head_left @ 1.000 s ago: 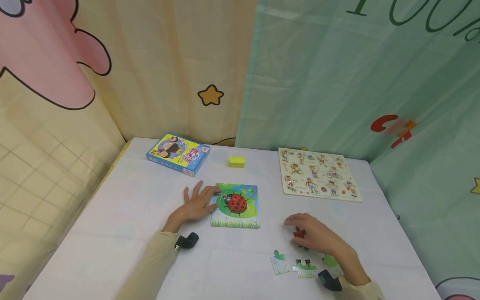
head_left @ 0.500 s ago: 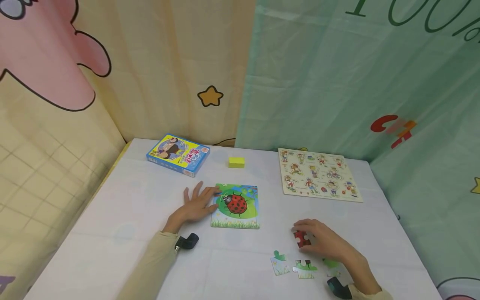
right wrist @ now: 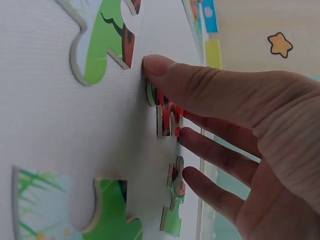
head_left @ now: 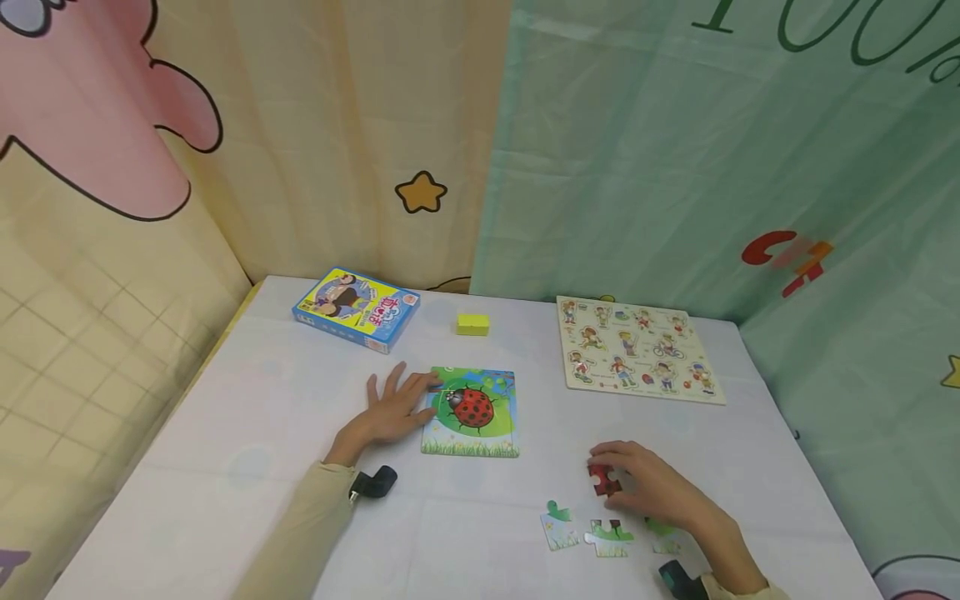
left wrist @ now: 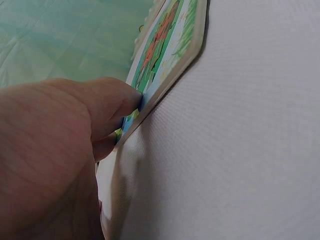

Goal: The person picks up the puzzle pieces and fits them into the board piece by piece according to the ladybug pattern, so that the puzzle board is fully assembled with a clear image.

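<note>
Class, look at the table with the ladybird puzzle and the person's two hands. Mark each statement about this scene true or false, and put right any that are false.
1. The left hand lies with its fingers straight on the left edge of the ladybird puzzle board. True.
2. The right hand pinches a yellow block. False: it pinches a red puzzle piece; the yellow block lies apart at the far side of the table.
3. The blue game box lies at the far left of the table. True.
4. The wooden peg puzzle with figures lies under the right hand. False: it lies beyond that hand, untouched.
5. Loose puzzle pieces lie near the right hand. True.
</note>
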A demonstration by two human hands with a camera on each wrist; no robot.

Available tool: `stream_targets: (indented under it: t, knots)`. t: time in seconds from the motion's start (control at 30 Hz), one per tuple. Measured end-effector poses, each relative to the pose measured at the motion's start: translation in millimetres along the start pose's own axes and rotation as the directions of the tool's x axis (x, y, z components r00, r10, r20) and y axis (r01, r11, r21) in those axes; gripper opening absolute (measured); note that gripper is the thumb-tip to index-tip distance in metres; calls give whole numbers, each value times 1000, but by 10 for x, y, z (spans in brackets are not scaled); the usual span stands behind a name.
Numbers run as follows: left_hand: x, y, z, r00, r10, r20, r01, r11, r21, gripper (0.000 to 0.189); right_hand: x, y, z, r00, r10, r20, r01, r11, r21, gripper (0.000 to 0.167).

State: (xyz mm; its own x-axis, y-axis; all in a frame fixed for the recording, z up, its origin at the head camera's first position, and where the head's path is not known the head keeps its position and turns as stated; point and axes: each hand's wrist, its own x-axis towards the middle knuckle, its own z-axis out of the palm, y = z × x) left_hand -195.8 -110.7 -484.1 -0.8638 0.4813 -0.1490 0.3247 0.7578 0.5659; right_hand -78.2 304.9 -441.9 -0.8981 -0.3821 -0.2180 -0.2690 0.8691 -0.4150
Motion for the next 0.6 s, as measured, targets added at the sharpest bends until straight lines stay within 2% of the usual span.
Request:
stream_targets:
  t: [0.23, 0.6]
  knots:
    - [-5, 17, -11, 1000, -2, 9, 2, 1000, -4, 56, -42, 37, 1, 999, -29, 19, 29, 1000, 4, 52]
    - [2, -3, -4, 1000, 1, 2, -1, 1000, 10, 56, 4, 10, 4, 999, -52, -11, 52, 998, -32, 47]
